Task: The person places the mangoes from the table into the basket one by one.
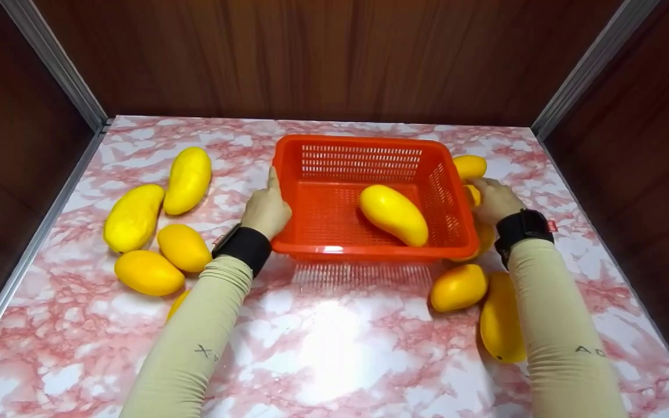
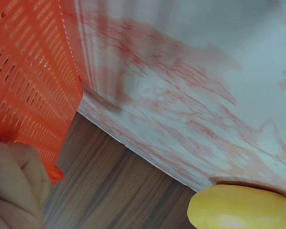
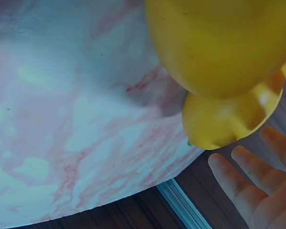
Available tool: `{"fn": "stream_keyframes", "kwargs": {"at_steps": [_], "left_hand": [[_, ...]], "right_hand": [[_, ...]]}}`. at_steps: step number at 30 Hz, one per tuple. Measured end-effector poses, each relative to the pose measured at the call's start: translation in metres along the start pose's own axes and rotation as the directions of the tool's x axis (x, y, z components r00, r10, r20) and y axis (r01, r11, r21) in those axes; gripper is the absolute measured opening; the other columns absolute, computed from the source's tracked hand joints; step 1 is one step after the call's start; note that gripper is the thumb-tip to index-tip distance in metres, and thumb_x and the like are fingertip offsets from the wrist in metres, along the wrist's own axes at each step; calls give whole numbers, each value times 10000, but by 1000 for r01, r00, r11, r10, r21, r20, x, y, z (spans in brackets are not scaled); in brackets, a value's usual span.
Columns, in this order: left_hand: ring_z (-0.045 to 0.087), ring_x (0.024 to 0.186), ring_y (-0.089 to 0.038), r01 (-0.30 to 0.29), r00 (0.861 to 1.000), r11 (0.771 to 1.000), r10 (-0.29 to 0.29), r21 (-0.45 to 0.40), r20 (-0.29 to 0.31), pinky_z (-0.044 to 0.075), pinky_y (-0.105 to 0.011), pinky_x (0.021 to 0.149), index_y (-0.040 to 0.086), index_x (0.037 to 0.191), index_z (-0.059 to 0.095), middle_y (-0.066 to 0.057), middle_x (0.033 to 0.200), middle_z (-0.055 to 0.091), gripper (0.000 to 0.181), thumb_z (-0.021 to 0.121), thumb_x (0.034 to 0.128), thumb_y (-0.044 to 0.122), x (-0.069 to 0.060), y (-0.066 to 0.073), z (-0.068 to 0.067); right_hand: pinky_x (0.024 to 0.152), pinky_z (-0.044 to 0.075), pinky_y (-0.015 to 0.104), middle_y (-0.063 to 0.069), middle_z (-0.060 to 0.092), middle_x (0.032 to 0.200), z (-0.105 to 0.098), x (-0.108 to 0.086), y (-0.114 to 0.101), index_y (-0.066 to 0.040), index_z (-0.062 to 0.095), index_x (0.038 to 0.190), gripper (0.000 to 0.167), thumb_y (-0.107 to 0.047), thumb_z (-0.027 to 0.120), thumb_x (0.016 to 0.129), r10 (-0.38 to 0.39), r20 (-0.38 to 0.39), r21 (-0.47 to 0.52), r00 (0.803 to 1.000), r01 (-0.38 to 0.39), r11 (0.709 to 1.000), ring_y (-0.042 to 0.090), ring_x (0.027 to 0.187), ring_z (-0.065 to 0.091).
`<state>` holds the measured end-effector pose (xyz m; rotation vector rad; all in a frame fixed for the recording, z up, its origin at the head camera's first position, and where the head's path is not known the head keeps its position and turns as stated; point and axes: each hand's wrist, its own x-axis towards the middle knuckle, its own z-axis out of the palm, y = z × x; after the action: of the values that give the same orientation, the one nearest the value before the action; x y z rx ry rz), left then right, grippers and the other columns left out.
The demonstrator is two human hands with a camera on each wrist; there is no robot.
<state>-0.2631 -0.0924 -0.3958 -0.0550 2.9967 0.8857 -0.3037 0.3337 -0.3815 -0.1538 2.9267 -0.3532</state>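
Observation:
An orange-red plastic basket (image 1: 334, 250) with slotted walls stands mid-table, one yellow mango (image 1: 394, 215) lying inside it. My left hand (image 1: 266, 209) grips the basket's left rim, its index finger along the edge. In the left wrist view, curled fingers (image 2: 30, 167) meet the rim. To the basket's right, my right hand (image 1: 496, 200) reaches over a mango (image 1: 474, 195) that it partly hides. The right wrist view shows its fingers (image 3: 233, 181) extended beside a mango (image 3: 228, 119); whether they touch is unclear.
Several mangoes lie left of the basket, among them a long one (image 1: 188, 180) and a rounder one (image 1: 148, 273). More lie at the right, including one (image 1: 459, 288) near the basket's front corner and one (image 1: 500, 325) partly under my right forearm. Dark wood-grain panels (image 1: 334, 58) enclose the table.

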Motion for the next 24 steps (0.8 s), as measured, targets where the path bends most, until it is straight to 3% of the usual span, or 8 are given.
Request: {"fn": "stream_keyframes", "kwargs": {"at_steps": [10,19,24], "left_hand": [[637,825,-365,25,999,1000,-25,-14,28,509,-458,757,10,1584,53,-257,935,660,783,448,910,68,1,-2,1],[634,833,-354,23,999,1000,-23,-18,27,512,-460,778,8,1583,49,-248,928,656,781,451,916,66,1,0,0],[642,846,-359,14,1000,1000,-13,-15,20,510,-455,783,3,1582,58,-245,935,662,766,442,922,67,0,0,-1]], "right_hand": [[1094,286,671,338,281,1533,11,3,5,-57,323,1529,719,-136,603,871,-7,-1,-12,1000,7,1000,618,1311,328],[1012,335,723,348,272,1489,12,2,7,-41,297,1530,749,-245,619,884,73,17,-55,997,-71,996,611,1303,304],[1016,339,715,404,263,1447,13,4,12,-7,285,1514,745,-222,629,889,65,4,-33,998,-65,997,639,1260,342]]}}
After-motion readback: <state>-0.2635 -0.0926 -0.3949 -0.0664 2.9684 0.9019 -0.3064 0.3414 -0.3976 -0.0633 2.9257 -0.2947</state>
